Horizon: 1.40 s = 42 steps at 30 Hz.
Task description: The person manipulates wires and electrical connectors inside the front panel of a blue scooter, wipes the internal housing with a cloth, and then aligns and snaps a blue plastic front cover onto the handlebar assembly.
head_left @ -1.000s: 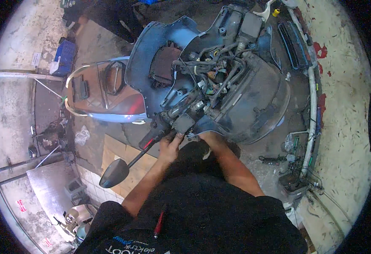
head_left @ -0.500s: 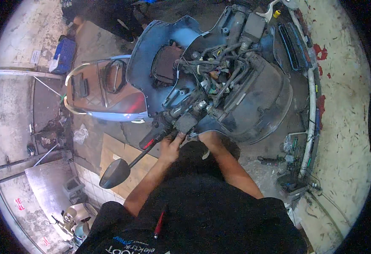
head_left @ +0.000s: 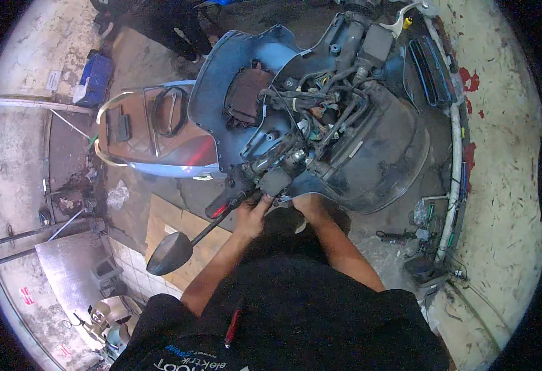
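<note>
Scooter [head_left: 237, 139] shows dusty blue panels [head_left: 212, 93] around exposed wiring [head_left: 329, 102].

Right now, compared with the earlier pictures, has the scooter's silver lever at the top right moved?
Yes: the silver lever has shifted slightly rightward, closer to the white pipe.

The fingertips of the right hand [head_left: 305, 203] were hidden under the edge of the scooter's blue body panel [head_left: 311, 185], so what they gripped could not be told, and most of the left hand's [head_left: 250, 219] fingers disappeared beneath the master-cylinder reservoir [head_left: 276, 180]. The upper edge cut off a dark-clothed co-worker [head_left: 159, 28], while individual connectors in the tangled wiring harness [head_left: 329, 77] were too small to distinguish.
</note>
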Available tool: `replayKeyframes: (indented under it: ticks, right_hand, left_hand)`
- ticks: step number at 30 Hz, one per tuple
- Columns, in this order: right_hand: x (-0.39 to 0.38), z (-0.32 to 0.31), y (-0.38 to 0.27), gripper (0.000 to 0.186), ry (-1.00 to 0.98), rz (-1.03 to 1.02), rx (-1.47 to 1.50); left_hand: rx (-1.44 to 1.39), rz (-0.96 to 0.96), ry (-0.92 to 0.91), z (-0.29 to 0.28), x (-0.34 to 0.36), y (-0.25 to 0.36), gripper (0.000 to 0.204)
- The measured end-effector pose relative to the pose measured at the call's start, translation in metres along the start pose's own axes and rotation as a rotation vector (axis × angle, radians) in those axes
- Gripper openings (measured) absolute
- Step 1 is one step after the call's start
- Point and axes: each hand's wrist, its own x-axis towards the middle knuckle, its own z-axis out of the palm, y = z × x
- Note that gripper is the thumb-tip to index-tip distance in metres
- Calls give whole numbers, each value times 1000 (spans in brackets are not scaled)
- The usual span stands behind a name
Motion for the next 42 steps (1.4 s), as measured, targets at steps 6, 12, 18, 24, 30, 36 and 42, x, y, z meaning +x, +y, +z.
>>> replayKeyframes:
  ticks: [6,12,18,24,30,36,42]
  right_hand:
    - [-11,52,42,16,182,-219,83]
    - [-9,2,17,24,84,-119,348]
    - [1,-10,33,22,8,-148,425]
    - [-2,-18,51,22,-134,-157,447]
    - [-1,-24,59,22,-245,-128,450]
    - [-11,-26,60,23,-282,-3,438]
    - [-43,-4,10,25,-217,214,489]
  left_hand:
    - [69,13,-14,5,2,2,39]
    - [-26,55,33,9,-2,5,47]
    - [227,-213,-20,1,-8,28,66]
    - [175,-124,-107,-15,-25,30,52]
    - [320,49,-82,-17,-16,10,48]
    - [332,-19,-327,-32,-9,18,55]
    - [734,560,-470,-109,-3,-40,55]
